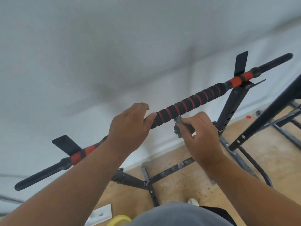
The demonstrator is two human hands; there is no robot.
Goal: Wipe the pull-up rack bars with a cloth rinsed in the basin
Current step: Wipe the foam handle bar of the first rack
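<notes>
Black-and-red-striped bar [187, 105], grey cloth [179, 128]

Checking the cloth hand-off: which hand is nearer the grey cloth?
Right. The right hand pinches the grey cloth just below the padded bar. The left hand is apart from it, gripping the bar.

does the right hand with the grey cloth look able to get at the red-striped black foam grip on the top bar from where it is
Probably yes. The right hand pinches the crumpled grey cloth just under the red-striped black foam grip, with nothing between them. The left hand grips the bar further along, leaving that stretch free.
</notes>
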